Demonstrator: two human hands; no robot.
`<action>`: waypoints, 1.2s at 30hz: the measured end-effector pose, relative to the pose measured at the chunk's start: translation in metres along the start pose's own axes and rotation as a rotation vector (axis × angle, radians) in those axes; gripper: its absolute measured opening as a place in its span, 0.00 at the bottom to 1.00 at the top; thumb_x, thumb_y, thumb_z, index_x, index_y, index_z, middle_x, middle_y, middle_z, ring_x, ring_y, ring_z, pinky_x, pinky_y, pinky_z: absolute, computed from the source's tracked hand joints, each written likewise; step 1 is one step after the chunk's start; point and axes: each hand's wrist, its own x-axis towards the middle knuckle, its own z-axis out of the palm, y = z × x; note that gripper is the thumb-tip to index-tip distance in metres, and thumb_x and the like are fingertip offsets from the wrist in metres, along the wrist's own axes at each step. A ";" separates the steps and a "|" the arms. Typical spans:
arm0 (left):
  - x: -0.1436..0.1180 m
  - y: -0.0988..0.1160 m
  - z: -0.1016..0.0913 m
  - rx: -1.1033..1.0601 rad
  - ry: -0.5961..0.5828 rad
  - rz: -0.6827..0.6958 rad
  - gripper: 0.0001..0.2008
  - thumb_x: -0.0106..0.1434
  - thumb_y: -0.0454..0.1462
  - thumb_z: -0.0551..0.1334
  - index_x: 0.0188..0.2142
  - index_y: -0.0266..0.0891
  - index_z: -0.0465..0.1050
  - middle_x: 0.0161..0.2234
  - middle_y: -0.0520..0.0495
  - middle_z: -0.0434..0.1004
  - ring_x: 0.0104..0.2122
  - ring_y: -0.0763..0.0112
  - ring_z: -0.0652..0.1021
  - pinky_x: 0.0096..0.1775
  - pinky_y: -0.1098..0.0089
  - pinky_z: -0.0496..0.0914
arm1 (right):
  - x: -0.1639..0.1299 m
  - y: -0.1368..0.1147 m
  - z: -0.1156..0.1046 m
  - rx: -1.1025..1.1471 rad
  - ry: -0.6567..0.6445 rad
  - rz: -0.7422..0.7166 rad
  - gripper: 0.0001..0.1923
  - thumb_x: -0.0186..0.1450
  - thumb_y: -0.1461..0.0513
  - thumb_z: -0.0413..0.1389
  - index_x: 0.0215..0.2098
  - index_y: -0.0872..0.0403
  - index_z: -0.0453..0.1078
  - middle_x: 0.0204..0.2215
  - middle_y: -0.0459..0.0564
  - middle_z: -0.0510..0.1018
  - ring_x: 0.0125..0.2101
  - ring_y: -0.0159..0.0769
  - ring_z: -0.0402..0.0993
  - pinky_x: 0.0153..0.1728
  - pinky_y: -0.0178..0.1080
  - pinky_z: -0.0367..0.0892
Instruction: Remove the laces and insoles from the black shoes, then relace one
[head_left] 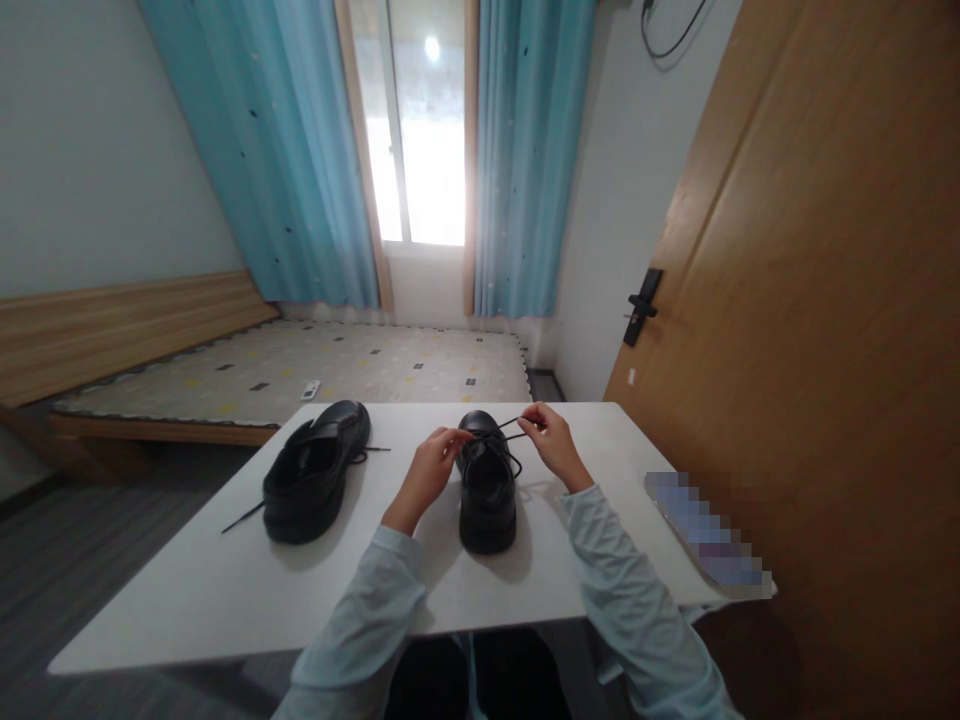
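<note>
1. Left hand (427,468) was closed, pinching the lace (501,432) at the near shoe's (487,490) left side, by the tongue.
2. Right hand (551,440) was closed too, pinching the lace end, pulled up and to the right of the shoe.
3. Near shoe, black, stood upright at the middle of the white table (187,590), toe pointing away, between both hands.
4. Second black shoe (315,482) sat to the left, well apart, its laces loose on the table.
5. Blurred flat object (705,530) lay at the table's right edge.
6. Bed (300,370) stood beyond the table, with a window and blue curtains (517,150) behind and a wooden door (810,300) to the right.
</note>
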 end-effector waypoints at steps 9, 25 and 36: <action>0.000 -0.004 0.002 -0.002 0.008 0.018 0.12 0.63 0.33 0.52 0.38 0.40 0.74 0.36 0.47 0.76 0.36 0.69 0.76 0.40 0.69 0.70 | -0.001 -0.005 -0.007 -0.393 0.074 -0.090 0.05 0.61 0.59 0.57 0.29 0.52 0.71 0.27 0.48 0.75 0.34 0.39 0.67 0.37 0.39 0.55; -0.001 -0.004 0.004 -0.021 0.004 0.004 0.10 0.63 0.37 0.55 0.38 0.41 0.74 0.37 0.47 0.75 0.35 0.69 0.76 0.36 0.70 0.72 | -0.006 0.000 0.003 -0.348 -0.140 -0.111 0.07 0.63 0.59 0.56 0.32 0.56 0.69 0.29 0.49 0.74 0.32 0.35 0.68 0.37 0.38 0.63; 0.002 0.000 0.006 -0.034 0.035 -0.017 0.06 0.60 0.38 0.60 0.34 0.39 0.73 0.34 0.48 0.74 0.31 0.70 0.76 0.34 0.69 0.71 | -0.012 -0.004 0.012 -0.111 -0.426 -0.090 0.31 0.57 0.53 0.61 0.55 0.57 0.62 0.53 0.59 0.69 0.53 0.44 0.66 0.55 0.48 0.60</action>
